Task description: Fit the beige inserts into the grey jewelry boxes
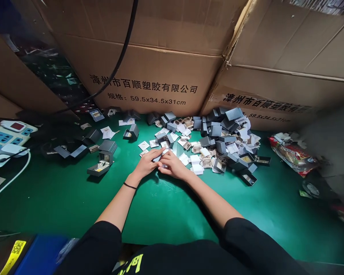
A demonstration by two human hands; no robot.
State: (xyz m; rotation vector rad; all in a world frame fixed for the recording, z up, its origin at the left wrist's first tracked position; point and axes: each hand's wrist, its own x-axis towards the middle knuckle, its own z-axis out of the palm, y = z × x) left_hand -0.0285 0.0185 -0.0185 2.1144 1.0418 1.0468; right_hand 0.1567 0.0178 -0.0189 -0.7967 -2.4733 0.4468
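I'm looking down on a green table top (pixel 166 206), with cardboard cartons (pixel 149 76) standing along its far edge. At the centre of the frame my left hand (pixel 146 163) and right hand (pixel 174 165) meet, the fingers of both pinched on a small grey box (pixel 157 158) low over the table. A heap of grey boxes and white cards (pixel 220 141) lies right of centre. An open box (pixel 101 164) sits at centre left.

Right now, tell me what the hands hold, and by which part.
The left hand and right hand pinch a small pale item between their fingertips; the exact part gripped cannot be told.
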